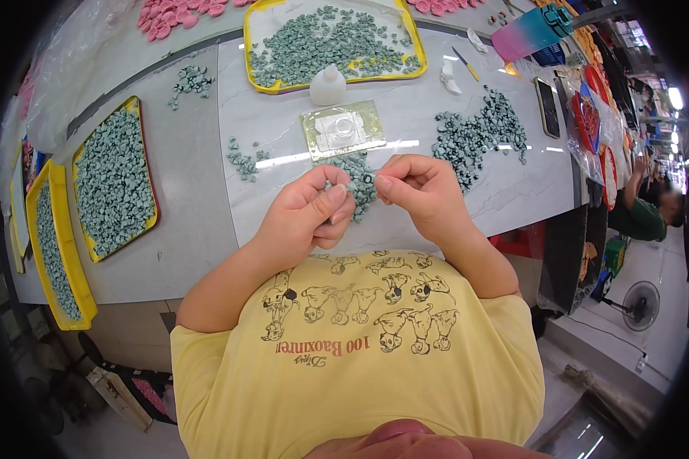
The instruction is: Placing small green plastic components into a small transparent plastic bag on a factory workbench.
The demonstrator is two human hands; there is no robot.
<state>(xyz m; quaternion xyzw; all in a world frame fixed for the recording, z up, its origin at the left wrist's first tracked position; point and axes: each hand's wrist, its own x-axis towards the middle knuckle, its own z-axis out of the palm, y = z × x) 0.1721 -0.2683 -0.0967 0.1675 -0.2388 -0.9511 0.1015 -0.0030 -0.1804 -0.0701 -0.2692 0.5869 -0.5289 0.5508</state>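
Note:
My left hand (310,208) and my right hand (425,195) meet close together over the near middle of the table. Thumb and forefinger of my left hand are closed on a small green piece, mostly hidden by the fingertips. A small dark piece with a pale centre (369,177) sits at the pinched fingertips of my right hand. Whether the two pieces touch is too small to tell. Beneath and between the hands lies a heap of small green pieces (354,162). Just beyond it is a gold-green soft packet (314,141) with a white lid.
A white squeeze bottle (328,88) stands before a yellow-rimmed tray (419,70) of green pieces. More loose pieces (482,134) lie right, near a phone (547,107), knife (465,63) and pink-teal bottle (530,34). Two filled yellow trays (147,145) (84,310) are left. A person (643,214) is far right.

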